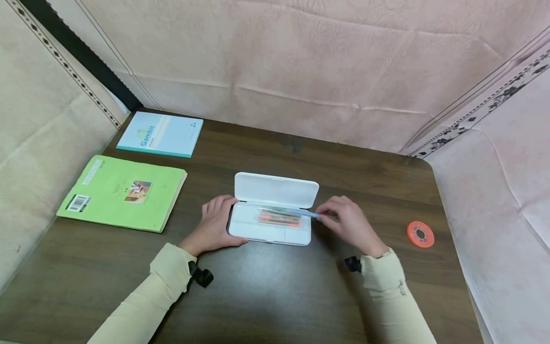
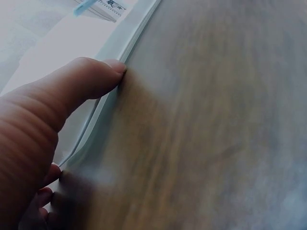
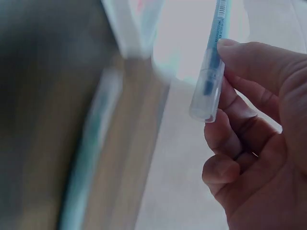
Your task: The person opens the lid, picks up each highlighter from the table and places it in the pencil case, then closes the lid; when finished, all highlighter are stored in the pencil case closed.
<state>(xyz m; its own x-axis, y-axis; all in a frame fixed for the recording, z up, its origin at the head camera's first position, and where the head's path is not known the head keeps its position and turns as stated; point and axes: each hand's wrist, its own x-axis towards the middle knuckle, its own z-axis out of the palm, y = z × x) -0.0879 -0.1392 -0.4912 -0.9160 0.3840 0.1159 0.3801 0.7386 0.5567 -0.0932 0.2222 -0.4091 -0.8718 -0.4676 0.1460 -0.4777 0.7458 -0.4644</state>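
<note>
An opened white pencil case [image 1: 258,234] lies on the table, its lid [image 1: 275,188] tipped back. My left hand [image 1: 216,222] grips the case's left end, with the thumb [image 2: 91,76] on the front edge and the fingers around the far side. In my right hand [image 1: 345,220] a blue marker [image 1: 310,213] is pinched between thumb and fingers, its far end over the case. The right wrist view shows a clear cap and a barcode on this marker [image 3: 209,81]. Inside the case lie orange-red pens [image 1: 279,219], which look to be in clear wrapping.
To the left lie a green book [image 1: 116,200] and, behind it, a light blue Gambit notebook [image 1: 172,136]. A flat orange ring [image 1: 420,234] with a grey centre sits at the right. Pale cloth [image 1: 301,62] hangs around the wooden table [image 1: 266,291].
</note>
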